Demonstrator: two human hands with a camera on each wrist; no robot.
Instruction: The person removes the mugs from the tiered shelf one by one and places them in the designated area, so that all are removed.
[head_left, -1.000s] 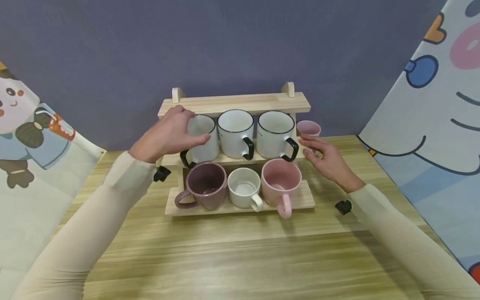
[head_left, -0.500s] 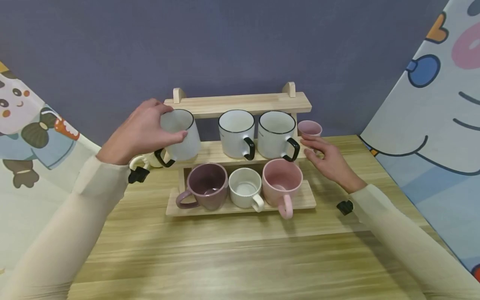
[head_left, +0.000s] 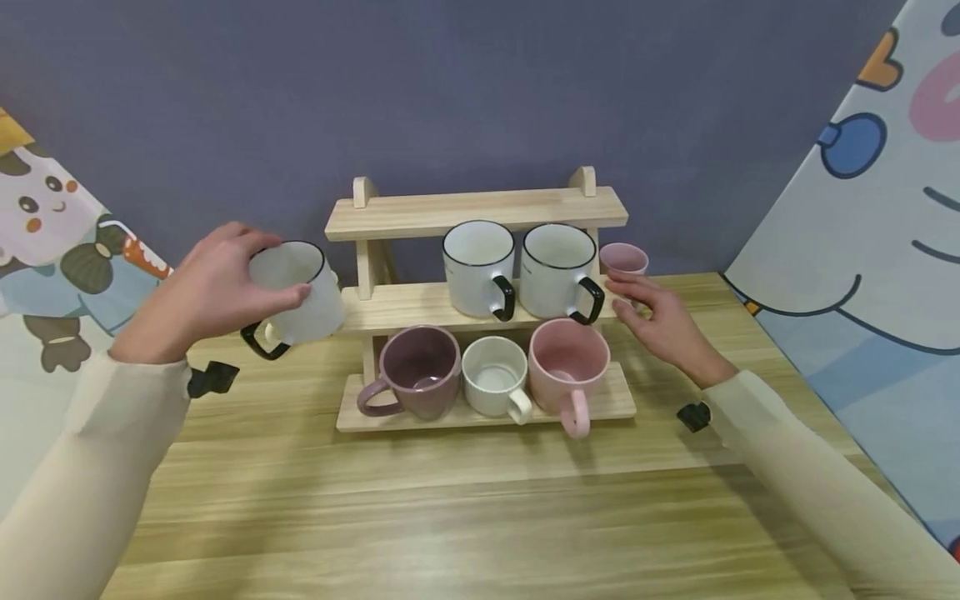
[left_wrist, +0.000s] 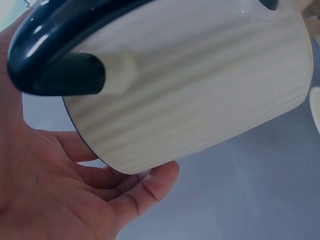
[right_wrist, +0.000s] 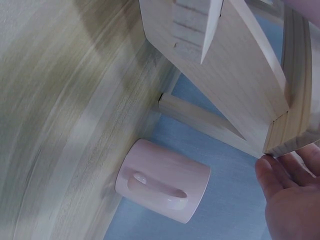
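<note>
My left hand [head_left: 217, 287] grips a white mug [head_left: 315, 308] with a black rim and black handle, its fingers and thumb at the rim. The mug is lifted to the left of the wooden rack [head_left: 408, 307], tilted. In the left wrist view, the fingertips lie against the side of the mug [left_wrist: 200, 85]. My right hand [head_left: 663, 325] touches the right end of the rack's middle shelf with extended fingers, its fingertips at the board's edge in the right wrist view. Two more white mugs [head_left: 475, 279] with black handles stand on that shelf.
The lower shelf holds a purple mug [head_left: 420, 375], a small white cup [head_left: 491, 379] and a pink mug [head_left: 566, 362]. A pale pink mug [right_wrist: 162, 180] stands behind the rack's right side. A cream handle [head_left: 272, 334] shows behind the held mug. A dark grey wall [head_left: 480, 92] rises behind.
My left hand has lifted the white mug off the left of the middle shelf and carried it left, tilting it. The right hand stays at the shelf's end.
</note>
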